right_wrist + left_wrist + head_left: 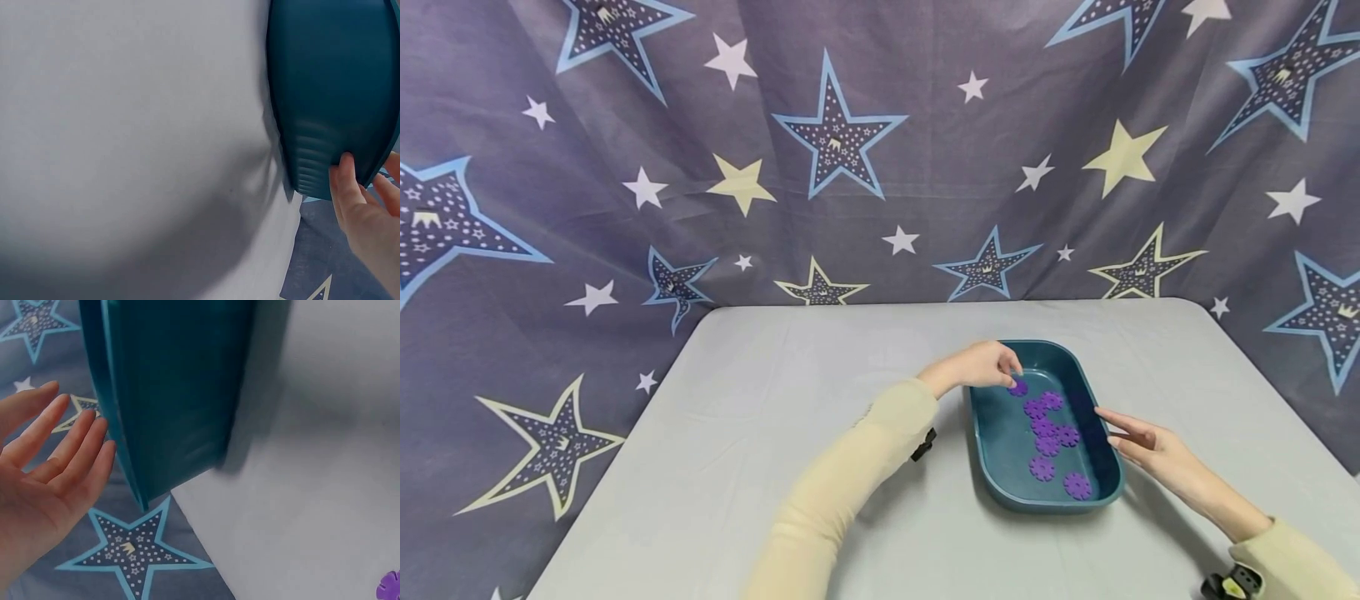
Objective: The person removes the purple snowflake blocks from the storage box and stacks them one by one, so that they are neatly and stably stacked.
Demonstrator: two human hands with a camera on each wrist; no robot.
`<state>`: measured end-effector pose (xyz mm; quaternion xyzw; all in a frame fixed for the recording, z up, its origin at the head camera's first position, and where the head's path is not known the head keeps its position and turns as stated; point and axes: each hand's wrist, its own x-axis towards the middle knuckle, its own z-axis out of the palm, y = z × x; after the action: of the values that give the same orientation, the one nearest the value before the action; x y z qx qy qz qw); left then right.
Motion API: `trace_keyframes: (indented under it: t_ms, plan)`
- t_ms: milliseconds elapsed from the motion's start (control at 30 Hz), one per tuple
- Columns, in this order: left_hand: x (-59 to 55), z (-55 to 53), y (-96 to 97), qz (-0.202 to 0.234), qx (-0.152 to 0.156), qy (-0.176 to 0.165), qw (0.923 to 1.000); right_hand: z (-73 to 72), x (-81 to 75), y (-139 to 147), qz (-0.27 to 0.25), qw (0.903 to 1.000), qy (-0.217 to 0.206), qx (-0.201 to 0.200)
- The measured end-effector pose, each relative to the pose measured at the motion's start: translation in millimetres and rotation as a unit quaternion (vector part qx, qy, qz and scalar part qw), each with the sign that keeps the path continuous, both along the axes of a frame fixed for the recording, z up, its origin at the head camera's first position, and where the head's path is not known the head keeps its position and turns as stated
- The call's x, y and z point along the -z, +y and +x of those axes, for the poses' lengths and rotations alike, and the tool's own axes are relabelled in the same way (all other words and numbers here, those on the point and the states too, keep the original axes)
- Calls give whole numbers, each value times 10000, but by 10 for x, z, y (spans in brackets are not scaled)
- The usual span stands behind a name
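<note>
Head view shows flat, notched purple discs (1077,486) inside a deep teal rounded-rectangular bin (1011,446) at four o'clock; its wall blocks them from both wrist views. Left wrist view adds a partial purple notched piece (390,587) at four o'clock. At the bin's ten o'clock, the left hand's (976,365) fingers (81,449) spread loosely, gripping nothing visible; at three, the right hand's (1157,454) nearly straight fingers (350,181) touch the wall. Around: grey tabletop (820,367), star-printed curtain (925,50).

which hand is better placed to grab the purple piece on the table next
Left hand, probably: its wrist view shows the purple piece; the right hand touches the tray from the right.
</note>
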<state>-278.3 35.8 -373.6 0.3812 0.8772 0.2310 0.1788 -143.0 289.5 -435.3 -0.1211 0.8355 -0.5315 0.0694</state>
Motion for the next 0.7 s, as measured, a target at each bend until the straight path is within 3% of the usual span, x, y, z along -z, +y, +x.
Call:
trace_keyframes:
  t_ms: [267, 700]
  plan:
    - [81, -14, 132, -660, 58, 467, 9967, 1, -7, -5, 28, 10000, -22, 33]
    - [241, -79, 291, -1213, 202, 769, 9894, -2, -3, -3, 33, 10000, 11, 18]
